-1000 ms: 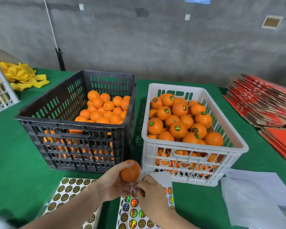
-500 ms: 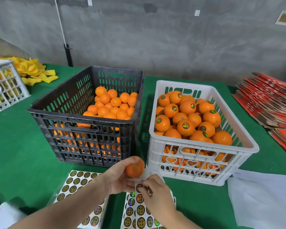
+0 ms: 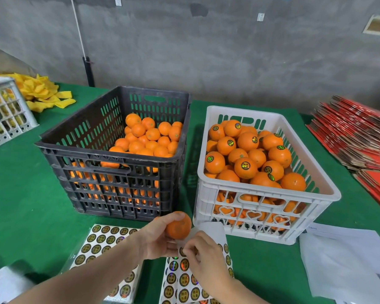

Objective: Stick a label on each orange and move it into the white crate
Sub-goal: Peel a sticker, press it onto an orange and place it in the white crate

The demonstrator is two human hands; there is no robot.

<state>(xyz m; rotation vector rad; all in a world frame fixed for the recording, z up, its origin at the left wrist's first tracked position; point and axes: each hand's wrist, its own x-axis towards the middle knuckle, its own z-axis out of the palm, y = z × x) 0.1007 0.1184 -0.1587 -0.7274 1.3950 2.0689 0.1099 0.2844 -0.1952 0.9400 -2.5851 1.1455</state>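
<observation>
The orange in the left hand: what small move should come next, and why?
Probably the right hand should lift the label it pinches off the sticker sheet and press it onto the orange. The left hand holds that orange close to the sheet, and no label shows on it yet.

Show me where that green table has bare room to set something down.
Widest bare cloth: left of the black crate, down to the left sticker sheet. Smaller patch: between the white crate, the middle sheet and the papers. Crowded: red cartons at right; in front, left hand holding an orange, right hand pinching a label.
</observation>
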